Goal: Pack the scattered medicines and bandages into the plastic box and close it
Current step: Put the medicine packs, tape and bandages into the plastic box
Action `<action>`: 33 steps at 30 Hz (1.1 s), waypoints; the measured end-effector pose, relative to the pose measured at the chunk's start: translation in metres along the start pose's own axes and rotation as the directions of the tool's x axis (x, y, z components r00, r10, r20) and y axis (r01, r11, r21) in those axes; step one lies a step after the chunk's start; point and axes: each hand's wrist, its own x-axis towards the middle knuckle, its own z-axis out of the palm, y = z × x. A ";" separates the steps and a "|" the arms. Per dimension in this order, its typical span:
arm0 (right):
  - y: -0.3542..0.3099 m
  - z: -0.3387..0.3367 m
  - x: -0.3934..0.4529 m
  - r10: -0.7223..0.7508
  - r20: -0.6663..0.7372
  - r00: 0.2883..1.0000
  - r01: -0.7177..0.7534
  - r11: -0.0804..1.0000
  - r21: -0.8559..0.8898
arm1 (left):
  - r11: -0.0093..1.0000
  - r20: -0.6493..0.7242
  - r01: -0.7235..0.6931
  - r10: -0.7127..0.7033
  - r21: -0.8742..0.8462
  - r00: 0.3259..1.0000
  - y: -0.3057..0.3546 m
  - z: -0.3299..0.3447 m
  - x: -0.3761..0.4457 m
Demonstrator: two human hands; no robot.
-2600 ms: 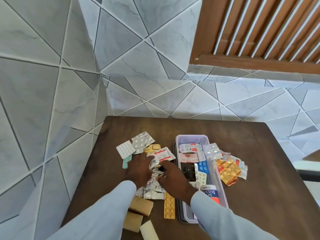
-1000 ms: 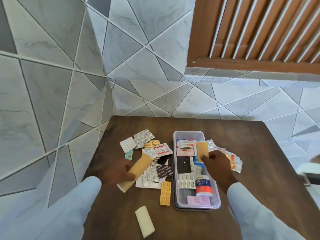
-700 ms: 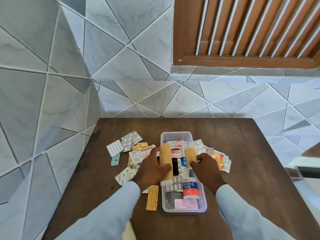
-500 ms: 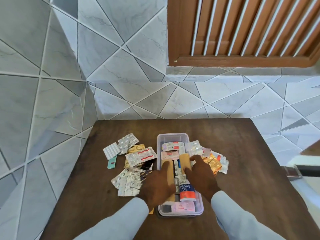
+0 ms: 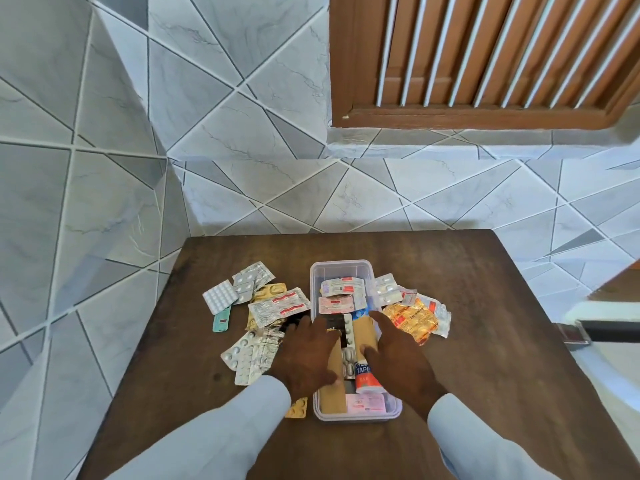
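Blister packs (image 5: pixel 263 306) lie scattered on the dark wooden table (image 5: pixel 485 306) by grey tiled walls; left hand (image 5: pixel 306 355) and right hand (image 5: pixel 394 355), fingers flat, press tan bandage rolls (image 5: pixel 363 332) into the open plastic box (image 5: pixel 341 266); further right, an orange foil pack (image 5: pixel 412 318), a slatted wooden shutter (image 5: pixel 485 53) above.

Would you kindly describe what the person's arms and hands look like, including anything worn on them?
Both arms are covered by long, loose, pale blue sleeves: the left sleeve and the right sleeve each end at the wrist. The left hand and right hand are bare, without gloves. No ring, watch or bracelet is visible, and the sleeves show no pattern or marking.
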 end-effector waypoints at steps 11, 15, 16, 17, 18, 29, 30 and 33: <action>0.002 -0.016 -0.042 -0.098 0.214 0.972 0.172 0.917 -0.359 | 0.994 -0.071 -0.076 0.082 0.080 0.994 -0.010 0.010 -0.001; -0.002 -0.011 -0.036 -0.060 0.321 0.945 0.238 0.800 -0.550 | 0.992 -0.056 -0.119 0.122 0.051 0.991 -0.010 0.015 -0.004; -0.004 -0.008 -0.035 -0.061 0.326 0.943 0.250 0.776 -0.579 | 0.992 -0.056 -0.121 0.122 0.035 0.991 -0.010 0.016 -0.004; -0.005 -0.006 -0.034 -0.064 0.326 0.943 0.259 0.756 -0.601 | 0.993 -0.058 -0.120 0.121 0.021 0.991 -0.010 0.017 -0.004; -0.005 -0.005 -0.033 -0.067 0.322 0.944 0.264 0.740 -0.619 | 0.993 -0.061 -0.118 0.118 0.007 0.991 -0.011 0.017 -0.004; -0.001 0.009 -0.038 -0.111 0.223 0.969 0.233 0.717 -0.657 | 0.977 -0.269 -0.090 0.036 -0.191 0.962 -0.028 0.014 -0.005; -0.001 0.008 -0.038 -0.110 0.209 0.972 0.223 0.722 -0.655 | 0.972 -0.294 -0.070 0.001 -0.224 0.956 -0.033 0.012 -0.006; -0.003 0.003 -0.036 -0.127 0.177 0.976 0.211 0.744 -0.634 | 0.960 -0.338 0.008 -0.106 -0.280 0.935 -0.054 0.006 -0.012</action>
